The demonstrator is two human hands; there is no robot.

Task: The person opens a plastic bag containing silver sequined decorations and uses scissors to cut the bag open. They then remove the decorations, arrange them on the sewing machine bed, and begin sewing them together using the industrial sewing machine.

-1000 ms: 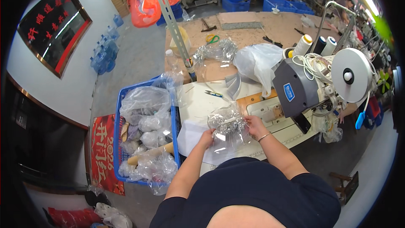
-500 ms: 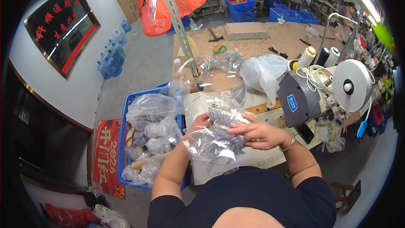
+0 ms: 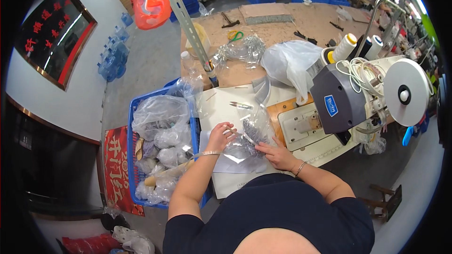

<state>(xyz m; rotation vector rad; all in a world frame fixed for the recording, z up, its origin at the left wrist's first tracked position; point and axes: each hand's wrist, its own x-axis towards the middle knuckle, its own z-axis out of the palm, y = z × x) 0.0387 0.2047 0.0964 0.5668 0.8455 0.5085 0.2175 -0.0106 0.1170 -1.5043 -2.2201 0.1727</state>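
Note:
A clear plastic bag (image 3: 240,151) with grey, glittery pieces bunched inside lies on the white sewing table (image 3: 214,113) in front of me. My left hand (image 3: 222,136) is at the bag's left side, fingers curled together at its film; glare hides exactly what they pinch. On the bag's lower right side my right hand (image 3: 281,156) rests with its fingers stretched out and apart. Beyond the bag lies a slim, dark pointed metal tool (image 3: 241,105), too small to name surely. A white sheet (image 3: 230,165) is partly under the bag.
To the right stands a grey sewing machine (image 3: 336,99) with thread cones (image 3: 346,47) and a white reel (image 3: 404,95). At left a blue basket (image 3: 133,160) holds bagged items. A white plastic bag (image 3: 289,66), silvery bundle (image 3: 242,51) and metal post (image 3: 181,19) stand beyond.
The bag has come down onto the table. My left hand has moved to its left side, and my right hand has lowered and flattened against it. The view has shifted slightly.

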